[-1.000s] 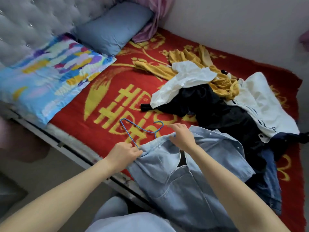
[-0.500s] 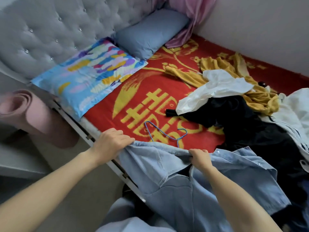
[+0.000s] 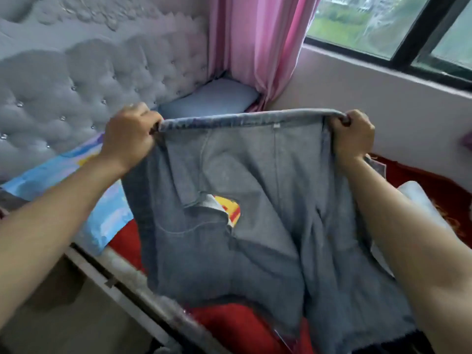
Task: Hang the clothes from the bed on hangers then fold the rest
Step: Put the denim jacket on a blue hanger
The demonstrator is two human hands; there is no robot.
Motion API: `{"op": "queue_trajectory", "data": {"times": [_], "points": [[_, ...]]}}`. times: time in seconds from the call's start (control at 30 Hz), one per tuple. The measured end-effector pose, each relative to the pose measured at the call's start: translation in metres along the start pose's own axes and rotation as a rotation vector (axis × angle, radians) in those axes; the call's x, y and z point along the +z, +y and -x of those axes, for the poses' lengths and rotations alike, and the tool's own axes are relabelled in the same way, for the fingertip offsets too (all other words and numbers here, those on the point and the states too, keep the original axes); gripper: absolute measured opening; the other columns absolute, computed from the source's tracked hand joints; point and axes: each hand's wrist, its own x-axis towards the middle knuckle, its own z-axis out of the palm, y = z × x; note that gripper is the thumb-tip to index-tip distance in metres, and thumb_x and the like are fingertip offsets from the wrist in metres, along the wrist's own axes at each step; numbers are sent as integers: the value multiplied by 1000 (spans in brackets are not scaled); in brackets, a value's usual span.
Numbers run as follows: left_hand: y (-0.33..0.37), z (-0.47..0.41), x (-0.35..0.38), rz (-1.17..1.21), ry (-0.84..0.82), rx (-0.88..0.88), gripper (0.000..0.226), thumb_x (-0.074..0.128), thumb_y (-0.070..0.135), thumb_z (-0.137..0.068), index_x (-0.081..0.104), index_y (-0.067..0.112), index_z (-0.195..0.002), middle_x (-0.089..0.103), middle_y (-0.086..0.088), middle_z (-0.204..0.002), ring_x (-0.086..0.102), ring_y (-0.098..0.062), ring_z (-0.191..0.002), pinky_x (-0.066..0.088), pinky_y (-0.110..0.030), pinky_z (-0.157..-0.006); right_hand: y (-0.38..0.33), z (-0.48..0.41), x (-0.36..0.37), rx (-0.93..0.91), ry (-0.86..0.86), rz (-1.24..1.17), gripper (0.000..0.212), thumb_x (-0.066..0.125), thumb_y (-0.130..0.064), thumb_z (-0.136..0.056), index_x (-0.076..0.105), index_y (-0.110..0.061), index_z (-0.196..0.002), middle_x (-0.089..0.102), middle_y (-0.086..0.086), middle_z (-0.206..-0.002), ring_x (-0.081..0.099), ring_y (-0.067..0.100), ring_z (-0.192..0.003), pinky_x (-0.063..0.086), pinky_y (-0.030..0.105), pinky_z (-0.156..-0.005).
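Red blanket (image 3: 125,241) is seen on the bed, with a grey headboard (image 3: 76,85), a pink curtain (image 3: 250,47) and a window (image 3: 383,26) behind. The blue shirt (image 3: 242,200) is now held up in the air over the bed; half a second ago it was lying at the bed's edge. Its top edge is pulled straight between both hands. One end is gripped tight by the left hand (image 3: 127,139), the other by the right hand (image 3: 353,136).

We are counting two hands, left hand (image 3: 127,137) and right hand (image 3: 353,137), one denim shirt (image 3: 255,200), one plain pillow (image 3: 212,98), one patterned pillow (image 3: 107,215), one curtain (image 3: 245,47).
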Motion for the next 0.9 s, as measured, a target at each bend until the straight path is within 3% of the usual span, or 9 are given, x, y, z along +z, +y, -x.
{"op": "queue_trajectory", "data": {"times": [0.1, 0.2, 0.33, 0.43, 0.5, 0.6, 0.7, 0.77, 0.9], "points": [[-68, -49, -28, -36, 153, -88, 30, 45, 9, -76, 64, -7, -92, 52, -34, -90, 52, -49, -83, 39, -51, -65, -93, -44, 0, -67, 79, -67, 31, 54, -33, -83, 38, -22, -59, 47, -6, -66, 44, 23, -77, 24, 28, -64], [-136, -75, -51, -68, 221, -127, 26, 48, 14, -82, 59, -6, -93, 50, -32, -93, 48, -46, -90, 37, -49, -67, -170, -66, 13, -91, 129, -93, 39, 53, -34, -82, 25, -24, -55, 30, -11, -59, 37, 14, -75, 19, 23, -62], [-179, -71, -46, -62, 183, -178, 23, 49, 15, -84, 56, -4, -94, 52, -34, -87, 51, -48, -84, 39, -49, -62, -206, -51, 53, -124, 92, -125, 40, 56, -32, -81, 26, -26, -55, 31, -10, -57, 37, 13, -73, 21, 25, -64], [-202, -47, -18, -85, 81, -256, 33, 41, 17, -76, 59, -2, -97, 53, -36, -81, 55, -52, -75, 40, -49, -59, -190, -16, 107, -126, -25, -178, 28, 61, -21, -82, 48, -12, -59, 49, 8, -61, 44, 26, -69, 25, 30, -65], [-210, -22, 3, -105, -5, -259, 32, 41, 11, -71, 61, -2, -93, 53, -35, -76, 56, -51, -68, 41, -47, -55, -167, 18, 144, -59, -177, -95, 25, 63, -21, -83, 63, 2, -75, 62, 23, -78, 55, 34, -78, 31, 37, -70], [-213, 23, 39, -140, -258, -171, 21, 64, -3, -70, 67, 0, -91, 59, -32, -73, 60, -46, -63, 46, -44, -52, -127, 82, 194, 123, -469, 0, 23, 64, -25, -82, 58, -9, -66, 58, 10, -69, 53, 29, -74, 31, 36, -59], [-208, 73, 72, -165, -679, -148, 25, 65, 27, -84, 64, 21, -108, 68, -17, -95, 65, -36, -86, 39, -33, -59, -88, 148, 226, 309, -656, 58, 28, 61, -22, -82, 49, -13, -59, 52, 6, -64, 52, 27, -72, 31, 32, -55], [-203, 97, 88, -253, -872, -54, 28, 56, 53, -85, 57, 29, -101, 69, -3, -100, 64, -25, -95, 37, -29, -61, -67, 182, 238, 388, -744, 84, 29, 60, -21, -82, 48, -15, -57, 55, 8, -66, 52, 26, -71, 34, 31, -58], [-187, 128, 102, -319, -1018, -18, 44, 49, 69, -80, 49, 25, -87, 64, 2, -82, 64, -17, -84, 43, -26, -58, -37, 220, 238, 370, -881, 192, 28, 60, -29, -83, 46, -17, -61, 61, 6, -71, 59, 28, -76, 34, 28, -54]]}}
